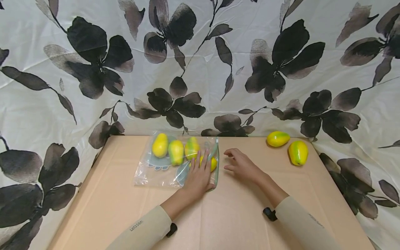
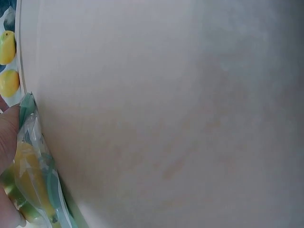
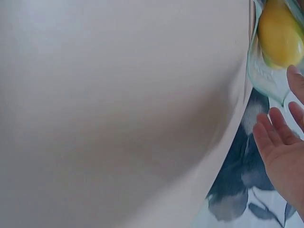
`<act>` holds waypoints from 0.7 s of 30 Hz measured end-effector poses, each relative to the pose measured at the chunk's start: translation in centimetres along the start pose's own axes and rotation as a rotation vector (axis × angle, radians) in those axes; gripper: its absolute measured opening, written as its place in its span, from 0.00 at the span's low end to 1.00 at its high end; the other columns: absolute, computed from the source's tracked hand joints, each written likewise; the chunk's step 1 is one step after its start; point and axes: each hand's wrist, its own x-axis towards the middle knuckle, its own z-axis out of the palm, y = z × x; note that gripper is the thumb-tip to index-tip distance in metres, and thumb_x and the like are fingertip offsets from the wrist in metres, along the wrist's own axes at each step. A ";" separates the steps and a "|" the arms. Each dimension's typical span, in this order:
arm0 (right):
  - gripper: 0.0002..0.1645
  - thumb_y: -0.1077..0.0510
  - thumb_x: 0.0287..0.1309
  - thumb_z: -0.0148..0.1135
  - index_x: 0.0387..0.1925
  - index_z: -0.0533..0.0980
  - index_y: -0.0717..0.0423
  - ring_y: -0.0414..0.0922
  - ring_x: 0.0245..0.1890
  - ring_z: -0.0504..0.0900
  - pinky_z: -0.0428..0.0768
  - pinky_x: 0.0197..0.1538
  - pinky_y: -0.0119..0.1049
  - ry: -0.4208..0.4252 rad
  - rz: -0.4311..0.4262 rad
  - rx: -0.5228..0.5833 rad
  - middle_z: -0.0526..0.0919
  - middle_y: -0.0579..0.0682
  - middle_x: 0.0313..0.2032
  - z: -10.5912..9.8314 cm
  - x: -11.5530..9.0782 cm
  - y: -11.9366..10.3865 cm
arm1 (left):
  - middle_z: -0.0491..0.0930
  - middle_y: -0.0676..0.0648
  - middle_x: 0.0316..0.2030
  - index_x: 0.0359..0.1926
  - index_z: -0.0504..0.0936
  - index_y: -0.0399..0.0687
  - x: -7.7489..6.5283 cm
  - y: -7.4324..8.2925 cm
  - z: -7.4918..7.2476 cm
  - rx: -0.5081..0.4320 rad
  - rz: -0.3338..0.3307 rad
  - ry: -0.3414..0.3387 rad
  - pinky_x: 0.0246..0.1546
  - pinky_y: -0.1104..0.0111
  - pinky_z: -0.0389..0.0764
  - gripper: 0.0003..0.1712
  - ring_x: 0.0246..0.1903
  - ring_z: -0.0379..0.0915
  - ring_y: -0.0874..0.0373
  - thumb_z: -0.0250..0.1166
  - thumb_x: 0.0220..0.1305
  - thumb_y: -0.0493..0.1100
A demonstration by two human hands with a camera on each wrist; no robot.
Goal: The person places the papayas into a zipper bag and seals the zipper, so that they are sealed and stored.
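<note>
Beneath a person's left grip (image 1: 198, 173), a clear bag (image 1: 147, 178) lies on the desk (image 1: 240, 222), pressed by straight fingers that curl round nothing. The thumb (image 2: 6, 142), in the left wrist view, lies beside the bag's green edge (image 2: 26, 110). Partly covered by those fingers, a yellow fruit (image 1: 214, 164) sits inside the bag, close to that edge. Just to the right of the bag, the right grip (image 1: 242, 165) hangs above the desk, fingers loosely bent, thumb apart, with nothing in its hold.

Past the left grip's fingertips, still within the plastic, is a second fruit (image 1: 192, 146), yellow streaked with green. Left of it lies a third fruit (image 1: 176, 152), and farthest left a fourth fruit (image 1: 160, 146), mostly yellow; pale blue print shows around them.

Behind the grips, toward the wearer, a left sleeve (image 1: 140, 229) and a right sleeve (image 1: 306, 222) in beige carry dark lettering too small to read with certainty.

Beyond the right grip, to its right and well apart from the bag, a fifth fruit (image 1: 278, 139) lies on its side near the desk's far edge, a sixth fruit (image 1: 298, 152) just beside it. Farthest from both grips, a white cloth (image 1: 218, 86) with dark flowers rises behind the desk.
</note>
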 end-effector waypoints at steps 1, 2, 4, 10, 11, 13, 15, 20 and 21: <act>0.35 0.57 0.61 0.74 0.66 0.70 0.57 0.57 0.63 0.77 0.76 0.68 0.56 0.006 0.009 -0.007 0.76 0.57 0.63 -0.3 -0.3 0.2 | 0.37 0.36 0.83 0.78 0.58 0.39 0.0 0.0 0.0 0.000 0.000 0.001 0.77 0.42 0.57 0.66 0.81 0.37 0.33 0.77 0.49 0.68; 0.35 0.57 0.61 0.74 0.67 0.69 0.57 0.58 0.65 0.76 0.75 0.69 0.57 0.013 0.020 -0.013 0.76 0.57 0.64 -0.7 -0.7 0.3 | 0.36 0.36 0.83 0.78 0.58 0.39 0.0 0.0 0.0 0.000 -0.001 -0.001 0.77 0.42 0.57 0.66 0.81 0.37 0.33 0.77 0.49 0.68; 0.37 0.56 0.62 0.73 0.69 0.68 0.57 0.58 0.68 0.73 0.71 0.71 0.58 0.031 0.048 -0.027 0.75 0.57 0.66 -1.7 -1.5 0.7 | 0.35 0.36 0.83 0.78 0.58 0.39 0.0 0.0 0.1 -0.004 -0.005 -0.005 0.77 0.42 0.56 0.66 0.81 0.36 0.33 0.77 0.49 0.68; 0.41 0.53 0.62 0.73 0.71 0.66 0.59 0.62 0.72 0.66 0.64 0.73 0.65 0.152 0.072 -0.124 0.71 0.62 0.69 -5.6 -3.8 2.5 | 0.34 0.36 0.83 0.78 0.58 0.39 0.1 0.0 0.1 -0.009 -0.014 -0.011 0.77 0.42 0.55 0.66 0.81 0.35 0.34 0.77 0.49 0.69; 0.42 0.53 0.62 0.73 0.71 0.66 0.59 0.64 0.72 0.66 0.64 0.72 0.66 0.184 0.069 -0.144 0.71 0.64 0.69 -6.2 -4.1 2.9 | 0.34 0.36 0.83 0.78 0.58 0.39 0.1 -0.1 0.1 -0.009 -0.015 -0.011 0.77 0.42 0.55 0.66 0.81 0.35 0.34 0.77 0.49 0.69; 0.43 0.54 0.61 0.74 0.71 0.65 0.61 0.66 0.71 0.66 0.64 0.71 0.67 0.247 0.065 -0.163 0.70 0.66 0.69 -7.6 -4.7 3.8 | 0.34 0.37 0.83 0.78 0.57 0.39 0.1 -0.1 0.1 -0.008 -0.017 -0.012 0.77 0.42 0.55 0.66 0.81 0.35 0.34 0.77 0.49 0.69; 0.43 0.55 0.60 0.75 0.71 0.65 0.64 0.68 0.70 0.66 0.64 0.70 0.68 0.310 0.063 -0.189 0.70 0.69 0.68 -8.9 -5.2 4.8 | 0.34 0.37 0.83 0.78 0.57 0.39 0.1 -0.1 0.1 -0.010 -0.018 -0.012 0.77 0.42 0.55 0.66 0.81 0.36 0.34 0.77 0.49 0.68; 0.49 0.59 0.57 0.76 0.72 0.61 0.69 0.74 0.64 0.65 0.63 0.67 0.71 0.453 0.124 -0.206 0.67 0.75 0.67 -11.9 -6.4 7.1 | 0.34 0.36 0.83 0.79 0.56 0.39 0.1 -0.1 -0.1 -0.014 -0.015 -0.017 0.78 0.42 0.55 0.67 0.81 0.36 0.33 0.77 0.49 0.69; 0.51 0.59 0.57 0.76 0.74 0.59 0.69 0.75 0.65 0.64 0.62 0.68 0.71 0.474 0.149 -0.198 0.65 0.76 0.68 -12.5 -6.7 7.5 | 0.34 0.36 0.83 0.79 0.56 0.39 0.1 -0.1 -0.1 -0.015 -0.015 -0.018 0.77 0.42 0.55 0.67 0.81 0.36 0.33 0.77 0.49 0.69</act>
